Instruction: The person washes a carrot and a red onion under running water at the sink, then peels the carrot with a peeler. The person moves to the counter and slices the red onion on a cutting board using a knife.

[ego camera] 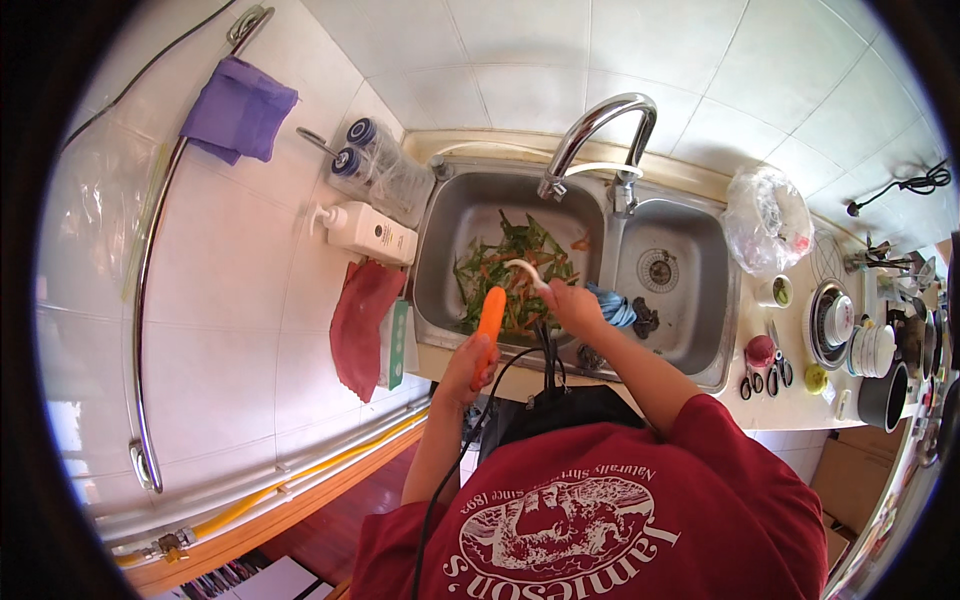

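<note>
A peeled-looking orange carrot [492,311] points up and away in my left hand [466,367], whose fingers wrap its lower end. My right hand [576,309] grips a white curved tool, seemingly a peeler [527,271]; its blade cannot be made out. Peeler and carrot are apart, both above the left basin [480,196] of a stainless steel sink. In that basin lies a heap of green and orange peelings [529,238]. A blue cloth [616,306] and a dark scourer [645,318] lie by my right wrist.
A chrome faucet [600,112] arches over the sink from behind. Left of it stand a white pump bottle [375,232] and wrapped plastic bottles [386,169]. Scissors [777,367], bowls [832,322] and a plastic bag [766,217] occupy the right counter. A black cable [480,420] hangs before me.
</note>
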The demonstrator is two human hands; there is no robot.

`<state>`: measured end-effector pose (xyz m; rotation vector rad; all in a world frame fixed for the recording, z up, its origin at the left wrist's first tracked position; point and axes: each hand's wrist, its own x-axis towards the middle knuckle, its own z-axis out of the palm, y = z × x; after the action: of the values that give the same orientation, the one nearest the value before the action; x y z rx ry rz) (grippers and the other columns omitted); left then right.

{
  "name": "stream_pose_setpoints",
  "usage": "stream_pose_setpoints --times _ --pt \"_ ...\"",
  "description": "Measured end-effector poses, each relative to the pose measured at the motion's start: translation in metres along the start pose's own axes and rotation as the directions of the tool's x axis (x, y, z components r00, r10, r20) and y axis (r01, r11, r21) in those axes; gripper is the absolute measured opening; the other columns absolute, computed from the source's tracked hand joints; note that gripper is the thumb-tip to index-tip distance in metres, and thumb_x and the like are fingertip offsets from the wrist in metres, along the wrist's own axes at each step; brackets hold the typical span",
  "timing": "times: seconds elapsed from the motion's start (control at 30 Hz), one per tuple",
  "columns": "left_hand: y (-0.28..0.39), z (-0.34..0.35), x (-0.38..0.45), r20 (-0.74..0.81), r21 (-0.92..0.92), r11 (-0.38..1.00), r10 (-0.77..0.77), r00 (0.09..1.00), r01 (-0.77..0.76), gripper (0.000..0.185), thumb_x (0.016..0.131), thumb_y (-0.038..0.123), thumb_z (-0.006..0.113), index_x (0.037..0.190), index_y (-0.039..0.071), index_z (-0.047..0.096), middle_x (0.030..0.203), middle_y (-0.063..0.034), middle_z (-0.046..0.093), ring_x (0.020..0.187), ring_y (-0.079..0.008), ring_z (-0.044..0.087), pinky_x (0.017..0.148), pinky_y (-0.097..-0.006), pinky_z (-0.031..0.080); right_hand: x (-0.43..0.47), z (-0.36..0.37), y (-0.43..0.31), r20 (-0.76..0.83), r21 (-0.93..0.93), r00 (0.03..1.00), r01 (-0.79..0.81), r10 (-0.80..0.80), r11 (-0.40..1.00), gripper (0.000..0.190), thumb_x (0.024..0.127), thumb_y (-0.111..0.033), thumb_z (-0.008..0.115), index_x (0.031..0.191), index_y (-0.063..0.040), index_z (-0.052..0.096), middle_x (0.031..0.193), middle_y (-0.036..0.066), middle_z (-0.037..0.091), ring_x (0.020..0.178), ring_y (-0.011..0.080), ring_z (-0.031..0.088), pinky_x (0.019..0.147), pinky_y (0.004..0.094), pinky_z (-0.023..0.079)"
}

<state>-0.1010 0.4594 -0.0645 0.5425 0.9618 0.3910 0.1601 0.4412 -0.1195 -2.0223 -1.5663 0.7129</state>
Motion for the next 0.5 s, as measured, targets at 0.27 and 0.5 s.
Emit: stream_pose_setpoints --times 0.27,0.5 --pt "0.001 -0.012 0.005 0.044 -0.088 0.986 -0.135 0.990 0.139 0.035 0.104 0.038 0.048 0.122 0.009 0.049 0.078 -0.0027 0.051 0.046 -0.0065 0.041 0.035 -0.0188 0.033 -0.004 0.010 -0.005 0.078 -0.101 0.996 0.054 -0.046 0.993 0.034 0.100 -0.043 0.053 0.093 -0.010 0.060 0.074 0.017 0.066 0.069 0.0415 0.065 0.061 0.0518 0.051" --pt "-0.003 -0.021 0.008 0.167 -0.195 0.978 -0.044 0.985 0.077 0.037 0.104 0.037 0.048 0.129 0.009 0.048 0.076 -0.0041 0.052 0.045 -0.0080 0.041 0.035 -0.0191 0.032 -0.009 0.006 -0.006 0.127 0.062 0.984 0.116 -0.123 0.991 0.035 0.101 -0.044 0.051 0.098 -0.010 0.056 0.072 0.017 0.066 0.069 0.0414 0.065 0.061 0.0529 0.050"
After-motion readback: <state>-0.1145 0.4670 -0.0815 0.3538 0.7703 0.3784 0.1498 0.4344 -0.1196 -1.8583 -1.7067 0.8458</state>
